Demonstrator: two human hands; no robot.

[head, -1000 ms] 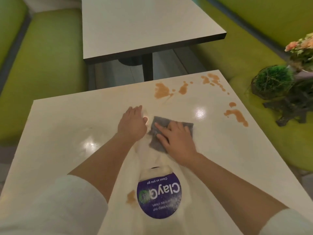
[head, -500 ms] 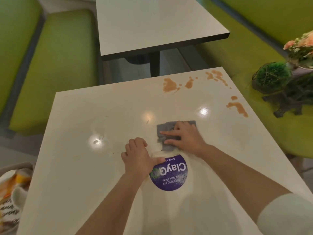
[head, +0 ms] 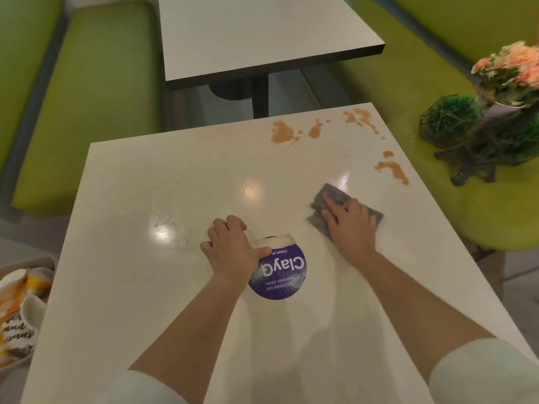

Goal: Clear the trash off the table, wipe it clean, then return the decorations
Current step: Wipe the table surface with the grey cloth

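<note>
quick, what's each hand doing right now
Left hand: fingers curled, resting on the table by the purple sticker, holding nothing visible.
Right hand: open, fingers flat, pressing the grey cloth onto the table.

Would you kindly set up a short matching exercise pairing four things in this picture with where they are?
Things:
1. grey cloth
2. orange stains
3. purple round sticker
4. flower decorations

Places:
A. on the green seat, off the table
B. under the right hand
C. far part of the table, unwiped
D. beside the left hand

Pairs: 1-B, 2-C, 3-D, 4-A
</note>
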